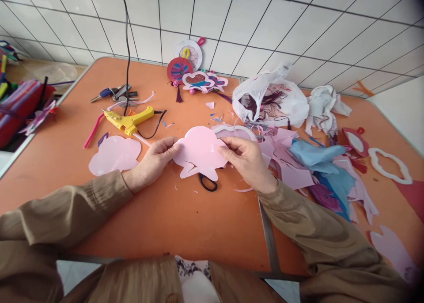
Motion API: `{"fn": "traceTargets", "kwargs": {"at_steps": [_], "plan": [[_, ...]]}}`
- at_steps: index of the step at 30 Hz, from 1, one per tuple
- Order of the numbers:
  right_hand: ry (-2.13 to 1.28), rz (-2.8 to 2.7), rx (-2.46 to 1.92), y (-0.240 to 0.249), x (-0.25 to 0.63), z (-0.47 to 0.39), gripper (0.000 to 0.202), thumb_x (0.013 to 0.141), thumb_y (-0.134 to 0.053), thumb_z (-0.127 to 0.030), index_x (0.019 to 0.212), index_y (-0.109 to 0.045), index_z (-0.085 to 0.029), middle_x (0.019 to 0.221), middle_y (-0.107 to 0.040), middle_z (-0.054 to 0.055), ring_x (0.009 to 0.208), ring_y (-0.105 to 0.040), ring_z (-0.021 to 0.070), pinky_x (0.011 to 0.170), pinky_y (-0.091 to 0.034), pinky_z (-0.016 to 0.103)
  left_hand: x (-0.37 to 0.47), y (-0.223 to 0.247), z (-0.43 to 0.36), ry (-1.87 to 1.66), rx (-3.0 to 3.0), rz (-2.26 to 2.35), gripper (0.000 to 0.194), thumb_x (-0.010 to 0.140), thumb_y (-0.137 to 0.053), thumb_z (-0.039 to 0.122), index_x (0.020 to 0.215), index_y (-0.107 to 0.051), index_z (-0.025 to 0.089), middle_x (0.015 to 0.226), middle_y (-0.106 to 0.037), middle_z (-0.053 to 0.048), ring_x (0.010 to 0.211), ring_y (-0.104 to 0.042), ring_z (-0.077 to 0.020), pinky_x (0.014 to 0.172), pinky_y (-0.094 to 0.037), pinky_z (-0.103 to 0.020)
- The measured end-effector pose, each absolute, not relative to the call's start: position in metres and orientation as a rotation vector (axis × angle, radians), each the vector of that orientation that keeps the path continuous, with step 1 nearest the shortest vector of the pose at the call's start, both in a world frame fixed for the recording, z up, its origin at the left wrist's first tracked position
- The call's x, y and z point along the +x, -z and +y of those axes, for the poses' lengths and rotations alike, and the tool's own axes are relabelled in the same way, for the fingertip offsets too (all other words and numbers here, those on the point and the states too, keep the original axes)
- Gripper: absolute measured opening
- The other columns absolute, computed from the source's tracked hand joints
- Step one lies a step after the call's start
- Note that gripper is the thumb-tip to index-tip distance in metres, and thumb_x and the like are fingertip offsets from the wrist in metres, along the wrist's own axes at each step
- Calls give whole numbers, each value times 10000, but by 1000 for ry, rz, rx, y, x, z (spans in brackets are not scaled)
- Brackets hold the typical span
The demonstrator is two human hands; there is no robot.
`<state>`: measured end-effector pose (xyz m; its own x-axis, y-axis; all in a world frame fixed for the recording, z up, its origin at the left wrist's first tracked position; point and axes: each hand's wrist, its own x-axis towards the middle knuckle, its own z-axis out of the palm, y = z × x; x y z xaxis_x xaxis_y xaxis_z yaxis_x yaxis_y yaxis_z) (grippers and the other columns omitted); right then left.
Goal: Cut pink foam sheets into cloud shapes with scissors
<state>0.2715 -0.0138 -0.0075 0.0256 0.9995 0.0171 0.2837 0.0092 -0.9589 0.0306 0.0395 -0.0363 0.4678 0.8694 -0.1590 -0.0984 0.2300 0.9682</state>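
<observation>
A pink cloud-shaped cutout (pixel 200 150) is held up over the orange table (pixel 185 223) between my two hands. My left hand (pixel 155 161) pinches its left edge between thumb and fingers. At its right edge, my right hand (pixel 247 159) grips it the same way. The lower edge of the cutout has pointed tips and a slit. Below it a black scissor handle (pixel 208 182) shows; the rest of the scissors is hidden. Another pink cutout (pixel 115 155) lies left of my left hand. Partly covered behind the held piece is a white-rimmed pink shape (pixel 240 132).
A yellow glue gun (pixel 130 119) and keys (pixel 115 92) lie at the left. Decorated tasselled ornaments (pixel 180 69) rest near the tiled wall. A white plastic bag (pixel 270 97), pink scraps (pixel 288 161), blue fabric (pixel 318 155) and a white cloud frame (pixel 391 165) are at the right.
</observation>
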Motion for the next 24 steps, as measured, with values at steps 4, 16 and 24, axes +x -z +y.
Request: {"fn": "traceTargets", "kwargs": {"at_steps": [4, 16, 24], "plan": [[-1056, -1370, -1421, 7, 271, -14, 136, 851, -713, -354, 900, -771, -241, 662, -648, -18, 499, -552, 140, 452, -484, 296, 30, 37, 40, -791, 1154, 836, 402, 821, -791, 552, 840, -704, 159, 739, -657, -27, 685, -606, -157, 618, -481, -265], [-1161, -1232, -1377, 15, 271, -12, 263, 783, -803, -481, 772, -697, -241, 646, -624, -16, 490, -543, 127, 416, -457, 272, 35, 28, 41, -801, 1019, 793, 474, 739, -844, 594, 804, -671, 158, 734, -660, -21, 669, -619, -152, 618, -521, -265], [-1100, -1100, -1406, 13, 272, -9, 360, 745, -834, -541, 757, -663, -224, 621, -561, -29, 436, -489, 92, 361, -367, 242, 29, 25, 43, -631, 1097, 751, 583, 739, -802, 700, 812, -735, 125, 725, -748, -105, 637, -716, -209, 586, -583, -300]]}}
